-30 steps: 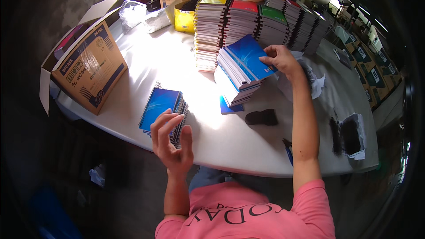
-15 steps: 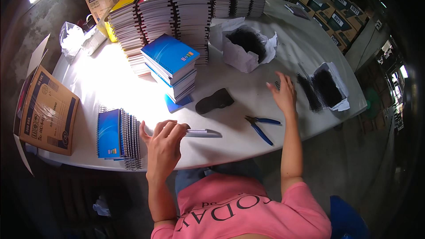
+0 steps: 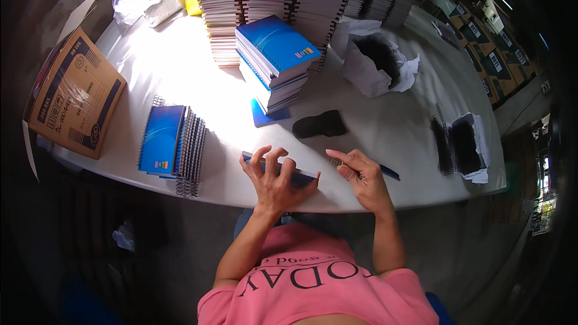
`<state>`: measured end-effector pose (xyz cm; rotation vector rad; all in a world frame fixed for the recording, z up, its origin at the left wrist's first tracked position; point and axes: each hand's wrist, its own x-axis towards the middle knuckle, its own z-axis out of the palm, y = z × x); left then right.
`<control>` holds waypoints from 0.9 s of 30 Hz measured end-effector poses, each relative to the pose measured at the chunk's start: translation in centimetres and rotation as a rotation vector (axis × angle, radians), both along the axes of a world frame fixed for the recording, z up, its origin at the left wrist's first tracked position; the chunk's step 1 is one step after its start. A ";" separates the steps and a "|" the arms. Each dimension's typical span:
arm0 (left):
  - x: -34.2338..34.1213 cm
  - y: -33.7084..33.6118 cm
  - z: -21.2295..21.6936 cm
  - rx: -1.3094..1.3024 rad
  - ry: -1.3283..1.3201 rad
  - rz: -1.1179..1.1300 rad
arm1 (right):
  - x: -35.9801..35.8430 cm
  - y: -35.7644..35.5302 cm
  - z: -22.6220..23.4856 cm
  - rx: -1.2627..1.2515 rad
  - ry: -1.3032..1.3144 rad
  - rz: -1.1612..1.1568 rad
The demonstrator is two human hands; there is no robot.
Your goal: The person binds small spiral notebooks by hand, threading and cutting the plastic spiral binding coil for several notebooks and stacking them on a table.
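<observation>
Blue notebook (image 3: 303,177) is what I see being worked on, held near the front edge of the table (image 3: 265,195), tilted up in the left hand (image 3: 276,185), whose fingers and thumb are clamped on it from either side. Just beside it, the right hand (image 3: 363,183) has its thumb and forefinger together, pinching what looks like a thin wire coil (image 3: 337,161), apart from the book. I can make out no binding on the held book, though the hand hides much of it, so I'd judge this one unfinished. On the left stands a pile of coiled notebooks (image 3: 164,138), their wire loops showing along the sides; those look done, save perhaps for trimming. Most of the work seems to be left: the taller uncoiled stack (image 3: 278,45) in the middle shows holes along its edge but no wire that I can see. Plenty of black coils (image 3: 466,144) lie at the right, with more in white wrapping paper (image 3: 364,75) farther back. Behind the right hand a blue-handled tool (image 3: 389,172) lies partly hidden, not in use.
</observation>
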<state>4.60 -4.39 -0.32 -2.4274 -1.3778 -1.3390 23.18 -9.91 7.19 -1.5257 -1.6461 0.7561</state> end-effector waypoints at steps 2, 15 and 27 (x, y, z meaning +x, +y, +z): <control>-0.1 0.1 0.2 0.016 0.013 0.036 | -1.0 0.0 -1.1 0.039 0.032 -0.041; -0.6 0.1 0.9 -0.084 0.078 0.112 | -1.4 2.0 -1.4 0.018 0.070 0.243; -0.4 0.2 0.8 -0.056 0.081 0.105 | -0.2 3.1 -1.9 -0.013 0.191 0.298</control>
